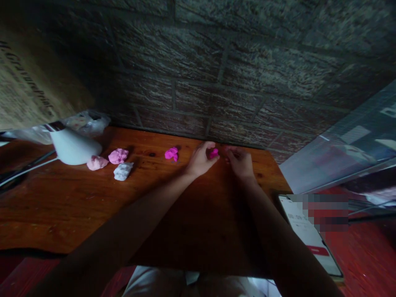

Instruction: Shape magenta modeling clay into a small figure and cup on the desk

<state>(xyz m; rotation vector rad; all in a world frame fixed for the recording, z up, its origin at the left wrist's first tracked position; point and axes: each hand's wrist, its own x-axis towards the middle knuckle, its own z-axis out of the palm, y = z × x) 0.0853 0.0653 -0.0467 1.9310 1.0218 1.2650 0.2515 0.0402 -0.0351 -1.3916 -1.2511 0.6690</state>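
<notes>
Wood tabletop (148,206) lies open left of the left hand (202,159), holding magenta dough (213,154).

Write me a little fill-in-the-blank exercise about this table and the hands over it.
A bright pink lump sits in the grip of the ____ hand.
Near the lamp, beside two paler pink lumps, lies one ____ lump.
The phone lies beside the person's ____ forearm.

Missing words: left; white; right.
</notes>
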